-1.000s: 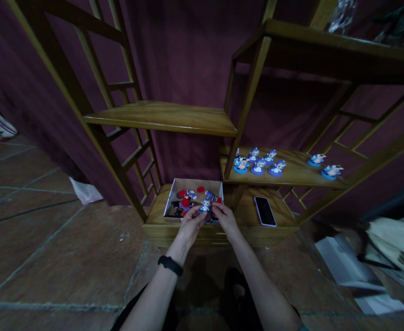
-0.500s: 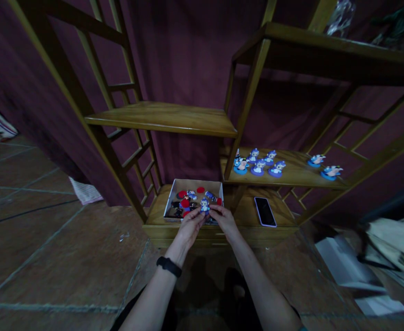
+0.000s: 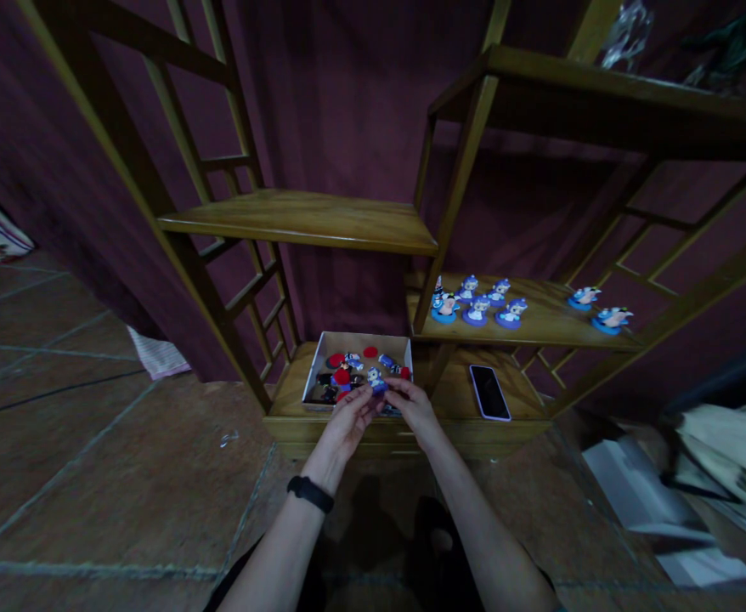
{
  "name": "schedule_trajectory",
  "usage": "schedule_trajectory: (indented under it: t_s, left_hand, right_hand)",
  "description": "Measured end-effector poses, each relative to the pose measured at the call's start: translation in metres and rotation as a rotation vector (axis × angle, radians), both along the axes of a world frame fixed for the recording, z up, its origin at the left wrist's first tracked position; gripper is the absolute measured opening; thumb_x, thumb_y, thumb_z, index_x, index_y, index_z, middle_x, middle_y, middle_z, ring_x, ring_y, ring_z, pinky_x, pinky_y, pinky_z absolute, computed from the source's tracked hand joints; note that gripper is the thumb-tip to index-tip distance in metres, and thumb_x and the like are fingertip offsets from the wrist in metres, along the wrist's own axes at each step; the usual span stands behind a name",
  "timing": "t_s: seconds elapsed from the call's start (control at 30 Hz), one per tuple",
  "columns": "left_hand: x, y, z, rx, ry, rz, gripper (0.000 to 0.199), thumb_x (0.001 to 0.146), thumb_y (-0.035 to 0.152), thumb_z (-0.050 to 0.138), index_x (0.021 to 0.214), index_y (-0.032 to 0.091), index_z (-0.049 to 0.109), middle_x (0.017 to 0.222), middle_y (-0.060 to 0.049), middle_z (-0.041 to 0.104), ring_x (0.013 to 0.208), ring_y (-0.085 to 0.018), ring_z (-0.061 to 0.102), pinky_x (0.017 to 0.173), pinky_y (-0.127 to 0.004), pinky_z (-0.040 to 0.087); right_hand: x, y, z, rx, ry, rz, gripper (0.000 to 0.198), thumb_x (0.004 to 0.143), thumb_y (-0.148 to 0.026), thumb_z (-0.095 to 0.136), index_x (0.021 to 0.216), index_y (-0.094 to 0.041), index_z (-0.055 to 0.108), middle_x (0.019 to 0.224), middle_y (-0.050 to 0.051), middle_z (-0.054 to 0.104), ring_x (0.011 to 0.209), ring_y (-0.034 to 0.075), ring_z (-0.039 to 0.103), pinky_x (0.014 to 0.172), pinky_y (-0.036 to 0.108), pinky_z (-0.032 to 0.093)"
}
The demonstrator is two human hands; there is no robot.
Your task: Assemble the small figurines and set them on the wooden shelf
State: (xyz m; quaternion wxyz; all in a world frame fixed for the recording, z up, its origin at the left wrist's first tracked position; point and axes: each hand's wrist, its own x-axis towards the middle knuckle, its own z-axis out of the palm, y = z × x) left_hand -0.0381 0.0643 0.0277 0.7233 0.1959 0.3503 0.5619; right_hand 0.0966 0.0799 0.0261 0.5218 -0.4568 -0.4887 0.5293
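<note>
A small purple-and-white figurine (image 3: 376,381) is pinched between both hands over the front edge of a shallow cardboard box (image 3: 313,367). My left hand (image 3: 351,421) has its fingers closed on the figurine's left side. From the right, the fingertips of my right hand (image 3: 416,408) grip it low down, near its base. Inside the box lie loose figurine parts, among them a red disc (image 3: 370,351) and a purple figurine (image 3: 388,361) on its side. The fingers hide the lower part of the held figurine and some of the box's front.
Several purple figurines (image 3: 477,311) stand on the right-hand shelf (image 3: 539,327), with pink-and-blue ones (image 3: 612,319) farther right. A phone (image 3: 490,393) lies on the lower board. An upper left shelf (image 3: 309,217) juts out above the box. Pale bags and boxes (image 3: 641,484) lie at right.
The figurine has tipped a little to the left between my fingers. Both hands stay over the box's front edge, and the other things have not moved.
</note>
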Motion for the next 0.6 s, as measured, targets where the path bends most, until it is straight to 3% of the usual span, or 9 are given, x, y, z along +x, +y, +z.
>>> schedule_trajectory:
  t_s: [0.13,0.6]
  left_hand:
    - [-0.001,0.001,-0.001,-0.063,-0.010,-0.021,0.015,0.074,0.021,0.067,0.087,0.013,0.064,0.086,-0.008,0.070,0.079,-0.015,0.066,0.077,-0.027,0.052]
    - [-0.002,0.000,0.001,-0.192,-0.163,-0.044,0.014,0.077,0.025,0.063,0.083,0.012,0.064,0.081,-0.007,0.069,0.075,-0.013,0.065,0.073,-0.024,0.052]
  right_hand:
    - [-0.002,0.004,-0.006,0.032,-0.014,-0.014,0.030,0.061,-0.036,0.068,0.086,-0.020,0.068,0.073,0.000,0.068,0.068,0.016,0.062,0.073,0.032,0.050]
    - [-0.003,0.004,-0.006,0.043,-0.020,-0.057,0.023,0.064,-0.034,0.066,0.081,-0.019,0.067,0.076,0.001,0.069,0.067,0.016,0.062,0.067,0.030,0.051]
